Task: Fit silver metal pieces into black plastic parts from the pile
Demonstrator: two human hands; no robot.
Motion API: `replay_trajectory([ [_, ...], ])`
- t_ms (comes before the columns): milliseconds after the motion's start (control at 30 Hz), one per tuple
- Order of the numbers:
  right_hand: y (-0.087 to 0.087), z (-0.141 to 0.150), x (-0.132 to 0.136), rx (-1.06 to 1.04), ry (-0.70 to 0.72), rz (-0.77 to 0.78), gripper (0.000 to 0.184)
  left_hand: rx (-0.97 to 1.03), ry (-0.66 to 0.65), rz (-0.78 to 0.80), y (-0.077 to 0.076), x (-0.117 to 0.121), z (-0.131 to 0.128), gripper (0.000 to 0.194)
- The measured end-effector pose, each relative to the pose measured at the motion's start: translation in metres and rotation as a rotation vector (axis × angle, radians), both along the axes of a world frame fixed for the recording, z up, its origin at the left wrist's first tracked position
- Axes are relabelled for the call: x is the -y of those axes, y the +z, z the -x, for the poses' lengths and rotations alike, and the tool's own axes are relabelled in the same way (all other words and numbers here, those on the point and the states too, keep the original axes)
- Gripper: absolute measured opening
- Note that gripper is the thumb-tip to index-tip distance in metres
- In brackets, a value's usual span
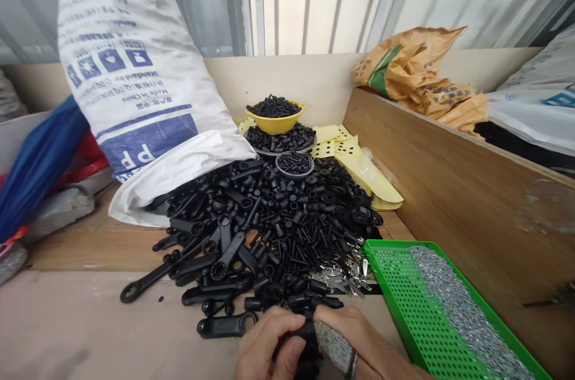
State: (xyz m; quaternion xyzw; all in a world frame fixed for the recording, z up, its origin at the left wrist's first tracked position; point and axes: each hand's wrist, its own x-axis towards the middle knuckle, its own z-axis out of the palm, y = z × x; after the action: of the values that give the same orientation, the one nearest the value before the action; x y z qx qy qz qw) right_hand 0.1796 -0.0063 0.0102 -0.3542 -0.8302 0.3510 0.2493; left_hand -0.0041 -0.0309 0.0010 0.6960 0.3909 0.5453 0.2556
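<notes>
At the bottom edge of the view, my left hand (269,344) is closed, thumb and finger pinching a black plastic part (308,341). My right hand (359,332) meets it from the other side, its fingers curled and partly hidden. A grey speckled piece (335,345) with a dark band lies along the right hand; whether it is worn or held I cannot make out. Just beyond the hands spreads a heap of black plastic parts (287,218): long arms with ringed ends, short tubes, ribbed pins and discs. Small shiny metal clips (348,275) lie at its right edge.
A green perforated tray (413,308) with small metal pieces (462,308) lies at right beside a wooden partition (449,188). Behind the heap stand a yellow bowl (276,123), a small bowl (294,175) and yellow sheets (363,170). A white sack (148,68) leans at left.
</notes>
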Motion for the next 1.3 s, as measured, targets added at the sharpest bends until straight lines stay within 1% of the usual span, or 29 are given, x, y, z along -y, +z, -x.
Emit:
replay_trajectory([
  [67, 0.004, 0.007, -0.007, 0.059, 0.024, 0.03, 0.017, -0.083, -0.041, -0.091, 0.004, -0.007, 0.01, 0.015],
  [100, 0.007, 0.012, -0.012, 0.111, 0.051, 0.049, 0.019, -0.165, -0.056, -0.093, 0.008, -0.011, 0.017, 0.016],
  [133, 0.011, 0.017, -0.018, 0.173, 0.046, 0.026, 0.018, -0.267, -0.078, -0.071, 0.013, -0.017, 0.025, 0.016],
  [167, 0.014, 0.022, -0.023, 0.247, 0.04, -0.01, 0.018, -0.363, -0.051, -0.037, 0.018, -0.025, 0.033, 0.015],
  [200, 0.016, 0.027, -0.028, 0.331, 0.029, -0.048, 0.019, -0.443, 0.006, -0.005, 0.024, -0.033, 0.04, 0.014],
  [267, 0.019, 0.034, -0.035, 0.495, 0.013, -0.108, 0.028, -0.636, 0.103, 0.06, 0.034, -0.054, 0.051, 0.016],
  [300, 0.02, 0.035, -0.038, 0.559, 0.013, -0.12, 0.031, -0.776, 0.14, 0.099, 0.037, -0.065, 0.054, 0.016],
  [333, 0.021, 0.036, -0.04, 0.604, 0.013, -0.125, 0.034, -0.935, 0.161, 0.133, 0.04, -0.077, 0.055, 0.017],
  [367, 0.022, 0.035, -0.042, 0.627, 0.01, -0.131, 0.035, -0.991, 0.149, 0.147, 0.042, -0.089, 0.054, 0.017],
  [467, 0.027, 0.027, -0.05, 0.62, -0.023, -0.149, 0.033, -1.102, 0.121, 0.178, 0.041, -0.118, 0.044, 0.021],
  [567, 0.031, 0.017, -0.061, 0.616, -0.079, -0.17, 0.034, -1.205, 0.101, 0.209, 0.037, -0.135, 0.029, 0.024],
  [667, 0.032, 0.012, -0.068, 0.623, -0.096, -0.182, 0.035, -1.278, 0.083, 0.234, 0.035, -0.14, 0.018, 0.031],
  [733, 0.03, 0.011, -0.068, 0.612, -0.055, -0.185, 0.033, -1.311, 0.086, 0.252, 0.035, -0.14, 0.014, 0.034],
  [900, 0.014, 0.014, -0.057, 0.588, 0.053, -0.215, 0.033, -1.355, 0.104, 0.308, 0.037, -0.141, 0.01, 0.036],
  [1033, 0.003, 0.015, -0.047, 0.622, 0.067, -0.283, 0.034, -1.343, 0.12, 0.338, 0.036, -0.141, 0.007, 0.039],
  [1100, 0.003, 0.015, -0.043, 0.621, 0.057, -0.295, 0.036, -1.319, 0.131, 0.346, 0.035, -0.14, 0.006, 0.037],
  [1167, 0.007, 0.013, -0.042, 0.606, 0.06, -0.275, 0.04, -1.282, 0.145, 0.355, 0.035, -0.139, 0.007, 0.034],
  [1267, 0.016, 0.01, -0.046, 0.522, 0.063, -0.194, 0.052, -1.197, 0.159, 0.37, 0.038, -0.137, 0.01, 0.034],
  [1300, 0.018, 0.009, -0.049, 0.484, 0.06, -0.171, 0.053, -1.159, 0.158, 0.37, 0.039, -0.137, 0.012, 0.034],
])
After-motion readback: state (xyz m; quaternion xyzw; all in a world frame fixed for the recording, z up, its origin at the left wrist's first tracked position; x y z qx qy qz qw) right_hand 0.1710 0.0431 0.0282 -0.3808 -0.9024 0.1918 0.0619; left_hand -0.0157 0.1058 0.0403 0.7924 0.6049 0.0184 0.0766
